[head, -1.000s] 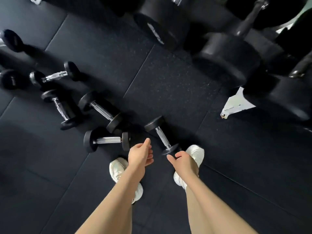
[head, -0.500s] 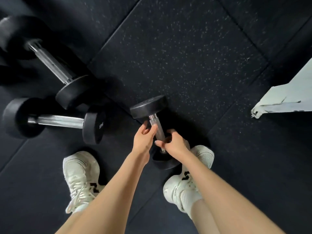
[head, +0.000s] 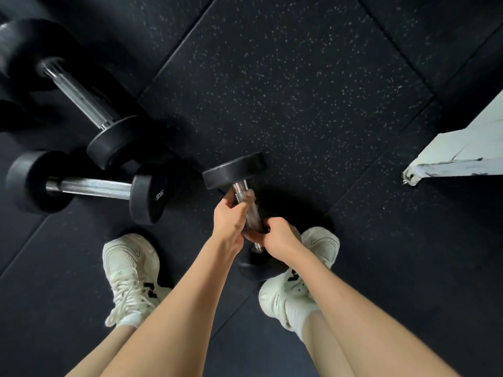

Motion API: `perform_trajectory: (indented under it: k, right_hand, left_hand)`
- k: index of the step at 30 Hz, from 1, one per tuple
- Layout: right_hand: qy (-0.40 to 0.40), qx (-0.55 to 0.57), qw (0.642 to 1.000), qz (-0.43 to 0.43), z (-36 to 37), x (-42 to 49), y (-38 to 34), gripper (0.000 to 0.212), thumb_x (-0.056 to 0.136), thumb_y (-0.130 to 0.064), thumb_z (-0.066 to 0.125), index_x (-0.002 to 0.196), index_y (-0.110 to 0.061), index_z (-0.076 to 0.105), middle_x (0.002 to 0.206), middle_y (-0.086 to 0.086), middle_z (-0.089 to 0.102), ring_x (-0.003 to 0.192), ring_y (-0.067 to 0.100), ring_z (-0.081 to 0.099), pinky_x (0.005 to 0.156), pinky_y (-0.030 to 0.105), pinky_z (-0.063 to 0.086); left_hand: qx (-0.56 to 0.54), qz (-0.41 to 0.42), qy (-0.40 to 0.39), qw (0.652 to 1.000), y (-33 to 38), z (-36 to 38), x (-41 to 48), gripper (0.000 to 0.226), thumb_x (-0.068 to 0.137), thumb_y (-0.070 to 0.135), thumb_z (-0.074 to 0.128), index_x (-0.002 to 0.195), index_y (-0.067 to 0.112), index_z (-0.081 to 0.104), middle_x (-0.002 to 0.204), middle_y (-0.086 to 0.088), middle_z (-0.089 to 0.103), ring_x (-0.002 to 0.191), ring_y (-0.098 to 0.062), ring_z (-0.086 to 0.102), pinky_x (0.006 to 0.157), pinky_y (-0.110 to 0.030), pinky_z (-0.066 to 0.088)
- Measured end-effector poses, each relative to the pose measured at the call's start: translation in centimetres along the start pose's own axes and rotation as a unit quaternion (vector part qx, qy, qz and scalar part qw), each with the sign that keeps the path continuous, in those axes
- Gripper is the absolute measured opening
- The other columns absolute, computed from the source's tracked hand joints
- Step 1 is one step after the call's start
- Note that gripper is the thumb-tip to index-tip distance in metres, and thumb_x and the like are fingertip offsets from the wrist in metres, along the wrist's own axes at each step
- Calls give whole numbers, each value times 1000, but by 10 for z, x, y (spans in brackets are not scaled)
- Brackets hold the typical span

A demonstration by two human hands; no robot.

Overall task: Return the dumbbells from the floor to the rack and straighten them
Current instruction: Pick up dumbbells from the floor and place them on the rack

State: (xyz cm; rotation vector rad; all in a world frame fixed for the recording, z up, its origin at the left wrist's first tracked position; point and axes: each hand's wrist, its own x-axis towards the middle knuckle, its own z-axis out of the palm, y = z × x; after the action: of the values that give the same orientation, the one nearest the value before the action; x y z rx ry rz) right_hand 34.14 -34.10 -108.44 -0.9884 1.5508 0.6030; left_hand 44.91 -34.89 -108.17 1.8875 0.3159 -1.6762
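Observation:
A small black dumbbell (head: 236, 170) with a chrome handle lies on the dark rubber floor between my feet. My left hand (head: 230, 216) is wrapped around the upper part of its handle. My right hand (head: 275, 235) grips the lower part of the same handle, close to the near weight head, which my hands partly hide. Two more dumbbells lie on the floor to the left: one (head: 89, 187) lies crosswise near my left shoe, a larger one (head: 79, 95) is angled behind it. The rack is out of view.
A white metal foot of a frame (head: 451, 156) juts in at the right edge. My white shoes (head: 128, 270) stand on the speckled rubber mats (head: 299, 77), the right shoe (head: 296, 289) just beside the held dumbbell.
A second ago my hands hung open above the dumbbell. Since then I bent down and both hands closed around its handle, tightening in the last half second.

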Motion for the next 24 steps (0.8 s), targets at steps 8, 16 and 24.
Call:
perform_trajectory:
  k: [8,16,24]
  right_hand:
    - [-39,53,998,-15,-27,-152,-27,24,83,-44,67,77,-24,57,67,-7,58,69,16,59,56,23,36]
    - [1,68,997,-27,-90,-359,-55,36,72,-45,73,67,-24,44,81,-1,61,79,24,59,68,33,40]
    - [81,100,987,-93,-185,-538,-63,34,73,-44,73,85,-22,50,92,1,62,99,26,63,78,32,46]
  left_hand:
    - [15,-8,25,1000,34,-17,-137,33,83,21,70,115,15,63,102,-5,68,95,-24,64,78,-33,54]
    - [44,38,48,997,99,-3,-340,31,81,17,70,112,12,65,86,-4,66,85,-24,62,90,-41,52]
    - [110,113,19,987,175,55,-531,22,80,15,71,101,12,67,92,-7,66,87,-24,62,81,-39,54]
